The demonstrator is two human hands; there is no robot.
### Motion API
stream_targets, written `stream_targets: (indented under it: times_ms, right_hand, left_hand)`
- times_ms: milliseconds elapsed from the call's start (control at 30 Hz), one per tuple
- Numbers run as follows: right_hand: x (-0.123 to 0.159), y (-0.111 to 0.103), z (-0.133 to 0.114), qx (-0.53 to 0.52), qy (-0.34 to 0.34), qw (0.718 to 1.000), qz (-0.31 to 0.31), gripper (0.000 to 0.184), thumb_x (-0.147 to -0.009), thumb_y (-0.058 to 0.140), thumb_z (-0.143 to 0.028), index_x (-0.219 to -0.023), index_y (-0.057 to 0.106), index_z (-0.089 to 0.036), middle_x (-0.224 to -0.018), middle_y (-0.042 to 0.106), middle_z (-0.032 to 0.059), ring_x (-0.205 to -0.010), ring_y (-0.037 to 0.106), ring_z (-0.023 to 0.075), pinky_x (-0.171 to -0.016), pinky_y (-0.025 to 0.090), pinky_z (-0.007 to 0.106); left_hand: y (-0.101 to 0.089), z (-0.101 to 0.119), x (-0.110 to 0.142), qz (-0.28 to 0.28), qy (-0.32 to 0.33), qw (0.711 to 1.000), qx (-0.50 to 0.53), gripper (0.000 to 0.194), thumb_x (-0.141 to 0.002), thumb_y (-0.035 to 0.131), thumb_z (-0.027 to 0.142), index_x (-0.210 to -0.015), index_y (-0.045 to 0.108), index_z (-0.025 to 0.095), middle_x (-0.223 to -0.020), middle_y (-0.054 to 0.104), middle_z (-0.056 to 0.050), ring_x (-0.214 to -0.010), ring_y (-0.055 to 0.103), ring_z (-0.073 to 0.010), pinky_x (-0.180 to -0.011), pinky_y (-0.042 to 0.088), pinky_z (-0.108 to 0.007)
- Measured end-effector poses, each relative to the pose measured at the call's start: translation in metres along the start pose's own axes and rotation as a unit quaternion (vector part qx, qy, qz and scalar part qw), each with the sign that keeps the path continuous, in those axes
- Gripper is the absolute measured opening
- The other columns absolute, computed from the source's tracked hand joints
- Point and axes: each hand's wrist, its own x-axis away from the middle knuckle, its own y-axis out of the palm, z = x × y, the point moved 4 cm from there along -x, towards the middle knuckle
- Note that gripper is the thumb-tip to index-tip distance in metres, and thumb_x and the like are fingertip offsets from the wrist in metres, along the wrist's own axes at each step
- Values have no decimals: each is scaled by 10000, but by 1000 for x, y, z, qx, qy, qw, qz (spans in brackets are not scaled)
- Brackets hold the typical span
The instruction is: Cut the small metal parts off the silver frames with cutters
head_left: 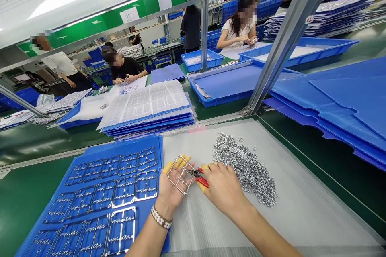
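Note:
My left hand (172, 186), palm up with yellow finger cots on its fingertips, holds a shiny metal-looking sprue frame (181, 174). In my right hand (221, 184) are red-handled nippers (201, 177), their jaws at the right side of that frame. Whether the jaws are closed on a part cannot be made out. To the right of my hands a heap of small silvery pieces (244, 166) lies on a translucent white sheet (289, 209). On the left, several rows of similar sprue frames (122, 229) rest on a blue sheet (90, 154).
Beyond the sheet stands a stack of blue and white sheets (147, 108), beside a blue tray (223, 82). A slanting metal post (280, 48) rises at the right, near large blue sheets (346, 100). Co-workers (241, 24) sit and stand behind the bench.

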Motion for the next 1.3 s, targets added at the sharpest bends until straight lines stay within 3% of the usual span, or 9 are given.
stream_targets:
  times_ms: [400,633,800,1100,1300]
  right_hand:
    - [-5,-4,-8,11,-2,1000,-20,151,-799,627,-217,-943,657,-181,-881,669,86,-876,610,275,-717,380,374]
    - [3,-8,-11,1,4,1000,-17,181,-810,636,-278,-971,657,-197,-913,669,78,-898,591,264,-748,359,373]
    - [8,1,-19,-34,-17,999,-15,220,-802,637,-297,-1002,637,-205,-934,663,61,-927,554,270,-769,334,390]
    - [4,6,-25,-47,-25,998,-24,218,-820,620,-301,-1014,638,-204,-932,664,70,-921,562,284,-752,342,400]
    - [5,3,-30,-18,-25,999,-41,154,-752,671,-195,-905,654,-196,-861,667,77,-852,612,273,-706,390,371]
  left_hand:
    - [-2,-5,2,38,72,994,-73,324,-873,523,324,-1109,662,150,-1314,575,-134,-1202,524,-317,-801,532,-399]
    - [-1,3,0,31,54,998,-15,337,-906,461,333,-1108,660,151,-1271,611,-111,-1164,558,-293,-669,536,-327]
    - [0,5,-1,43,51,998,20,320,-905,460,298,-1086,670,136,-1228,637,-108,-1154,567,-304,-805,538,-425]
    - [0,1,0,69,81,994,-9,329,-897,470,334,-1077,675,151,-1273,602,-116,-1202,527,-309,-833,529,-416]
    - [-3,1,-1,80,97,991,-48,321,-876,508,355,-1081,671,171,-1322,563,-116,-1210,515,-303,-818,532,-404]
